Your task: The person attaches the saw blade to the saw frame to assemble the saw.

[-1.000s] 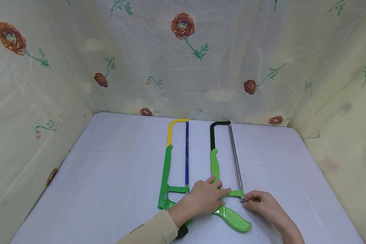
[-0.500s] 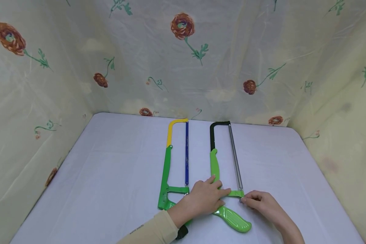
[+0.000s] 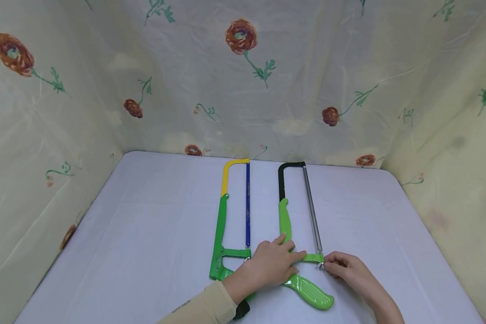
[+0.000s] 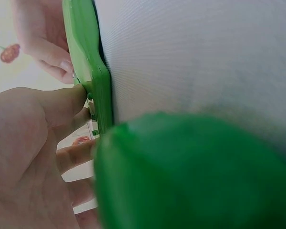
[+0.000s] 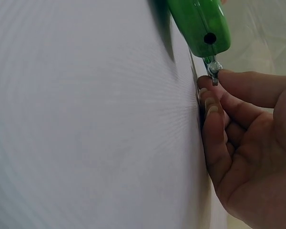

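A hacksaw with a light-green handle (image 3: 309, 292), black frame (image 3: 282, 180) and silver blade (image 3: 312, 211) lies on the white table (image 3: 146, 234). My left hand (image 3: 291, 252) lies flat over its frame just ahead of the handle and presses it down; in the left wrist view the thumb (image 4: 62, 102) pushes against the green bar (image 4: 88, 57). My right hand (image 3: 327, 266) pinches the small metal wing nut (image 5: 213, 71) at the blade's near end, below the green bar end (image 5: 200, 24).
A second hacksaw (image 3: 219, 229), dark green with a yellow front and a blue blade (image 3: 248, 207), lies parallel just to the left; its handle sits under my left forearm. Flowered cloth walls (image 3: 243, 90) close in the table's back and sides.
My right fingers have shifted slightly at the wing nut. The left hand and both saws stay where they were.
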Tool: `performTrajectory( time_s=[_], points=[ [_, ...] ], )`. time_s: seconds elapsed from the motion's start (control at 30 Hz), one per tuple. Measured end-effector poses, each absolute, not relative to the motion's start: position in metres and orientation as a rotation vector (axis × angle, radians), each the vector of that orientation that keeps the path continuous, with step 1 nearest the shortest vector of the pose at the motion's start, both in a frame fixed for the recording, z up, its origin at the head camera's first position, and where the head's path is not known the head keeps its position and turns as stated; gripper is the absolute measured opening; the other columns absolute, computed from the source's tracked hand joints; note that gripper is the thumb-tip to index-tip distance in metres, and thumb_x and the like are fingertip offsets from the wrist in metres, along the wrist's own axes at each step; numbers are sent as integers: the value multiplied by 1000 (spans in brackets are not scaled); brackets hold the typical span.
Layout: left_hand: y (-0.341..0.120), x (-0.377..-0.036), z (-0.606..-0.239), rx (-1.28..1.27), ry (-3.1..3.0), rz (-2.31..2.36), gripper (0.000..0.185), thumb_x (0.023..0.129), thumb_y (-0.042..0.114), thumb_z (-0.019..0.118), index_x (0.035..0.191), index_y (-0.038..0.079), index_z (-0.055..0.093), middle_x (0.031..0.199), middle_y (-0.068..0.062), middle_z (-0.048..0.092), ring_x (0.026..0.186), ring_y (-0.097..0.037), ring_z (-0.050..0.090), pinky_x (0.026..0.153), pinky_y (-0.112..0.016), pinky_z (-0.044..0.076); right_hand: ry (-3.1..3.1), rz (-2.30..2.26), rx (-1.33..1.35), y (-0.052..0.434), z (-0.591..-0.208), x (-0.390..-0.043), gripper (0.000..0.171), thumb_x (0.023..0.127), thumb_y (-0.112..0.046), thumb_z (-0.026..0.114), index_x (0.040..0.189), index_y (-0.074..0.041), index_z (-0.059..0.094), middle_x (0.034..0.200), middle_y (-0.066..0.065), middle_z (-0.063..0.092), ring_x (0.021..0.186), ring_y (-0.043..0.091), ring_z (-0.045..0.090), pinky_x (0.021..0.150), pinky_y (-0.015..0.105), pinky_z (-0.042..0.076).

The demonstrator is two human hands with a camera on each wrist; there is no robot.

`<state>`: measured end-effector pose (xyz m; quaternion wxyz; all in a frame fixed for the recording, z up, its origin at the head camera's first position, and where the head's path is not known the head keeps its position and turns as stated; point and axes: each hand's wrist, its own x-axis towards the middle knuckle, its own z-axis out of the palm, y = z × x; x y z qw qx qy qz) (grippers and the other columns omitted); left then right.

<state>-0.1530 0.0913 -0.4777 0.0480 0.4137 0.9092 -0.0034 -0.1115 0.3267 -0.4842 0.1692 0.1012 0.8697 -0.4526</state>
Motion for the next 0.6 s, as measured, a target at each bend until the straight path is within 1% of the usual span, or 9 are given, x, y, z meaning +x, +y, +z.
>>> performTrajectory(
  time_s=[0.3, 0.47, 0.6],
  points=[
    [92, -155, -477, 1273, 2776, -29, 49, 101, 54, 47, 149, 45, 39, 142, 9, 53, 143, -26, 44, 88, -35, 58, 2518, -1282, 263, 326, -486, -112, 16, 95, -11, 60, 105, 1, 65, 85, 2, 60, 75, 9, 52, 66, 22, 48],
    [92, -156, -477, 1273, 2769, -34, 49, 101, 54, 46, 149, 45, 39, 143, 10, 53, 143, -25, 43, 86, -35, 58, 2559, -1221, 267, 326, -486, -111, 16, 92, -13, 63, 102, -2, 67, 86, 1, 62, 77, 10, 51, 67, 21, 46],
    [91, -154, -479, 1264, 2760, -34, 49, 101, 54, 45, 149, 45, 39, 144, 9, 52, 144, -26, 43, 87, -35, 58, 2544, -1186, 297, 324, -485, -109, 17, 90, -17, 67, 100, -4, 69, 89, 2, 64, 81, 12, 53, 69, 23, 45]
  ],
)
